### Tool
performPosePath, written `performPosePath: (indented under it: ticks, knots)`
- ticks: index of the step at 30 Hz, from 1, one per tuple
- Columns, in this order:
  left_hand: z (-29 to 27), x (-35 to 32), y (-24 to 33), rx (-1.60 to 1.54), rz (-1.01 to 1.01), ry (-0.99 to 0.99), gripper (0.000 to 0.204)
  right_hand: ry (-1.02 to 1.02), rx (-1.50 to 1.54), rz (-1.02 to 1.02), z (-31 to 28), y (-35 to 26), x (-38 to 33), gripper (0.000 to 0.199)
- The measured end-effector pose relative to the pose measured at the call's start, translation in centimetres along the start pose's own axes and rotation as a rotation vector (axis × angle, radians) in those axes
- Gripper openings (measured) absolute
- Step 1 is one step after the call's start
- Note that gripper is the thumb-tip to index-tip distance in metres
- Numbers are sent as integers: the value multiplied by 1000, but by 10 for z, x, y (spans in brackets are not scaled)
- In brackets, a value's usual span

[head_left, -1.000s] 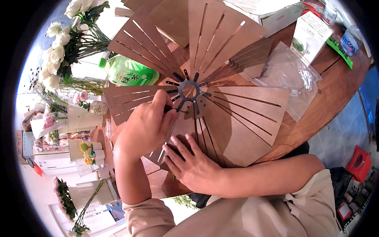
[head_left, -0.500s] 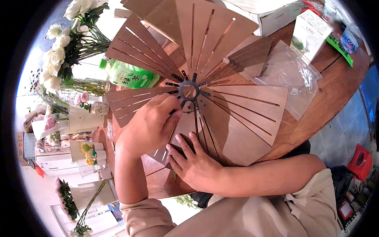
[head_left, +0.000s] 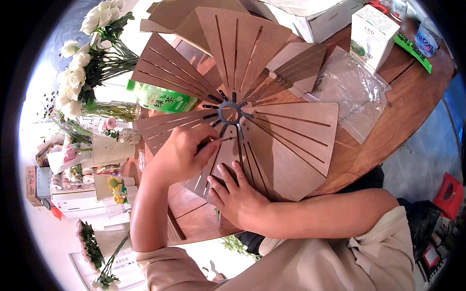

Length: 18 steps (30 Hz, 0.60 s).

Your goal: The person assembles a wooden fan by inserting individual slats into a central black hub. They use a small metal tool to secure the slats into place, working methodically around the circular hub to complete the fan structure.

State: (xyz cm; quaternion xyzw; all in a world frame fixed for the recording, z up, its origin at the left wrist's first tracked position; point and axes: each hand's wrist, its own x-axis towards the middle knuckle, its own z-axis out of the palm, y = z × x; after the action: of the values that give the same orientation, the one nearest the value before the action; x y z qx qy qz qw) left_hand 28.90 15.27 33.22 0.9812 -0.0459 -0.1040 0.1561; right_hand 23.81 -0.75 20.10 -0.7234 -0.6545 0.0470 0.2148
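Observation:
A black ring hub with short arms lies at the middle of several brown, slotted, wedge-shaped panels fanned around it. My left hand is closed in a pinch just below and left of the hub, above the near panel. A small, thin, dark piece sticks out from its fingertips; its exact kind does not show. My right hand lies flat with fingers spread on the near panel. To its right, a broad slotted panel reaches out from the hub; another panel points away from me.
A green-labelled bottle lies at the left among the panels. White roses and vases line the left side. On the right of the wooden table are a clear plastic bag, a bulb box and a green packet.
My left hand has drawn slightly back from the hub, and the thin dark piece at its fingertips now shows. The right hand stays on the panel. The whole view has shifted a little.

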Motion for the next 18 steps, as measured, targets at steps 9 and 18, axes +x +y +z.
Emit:
performPosePath:
  ticks: [9,18]
  knots:
    - [-6,24,-10,264,67,-302,14,59,-31,25,10,-2,0,55]
    - [-10,35,15,359,101,-307,13,15,-76,1,12,-3,2,60]
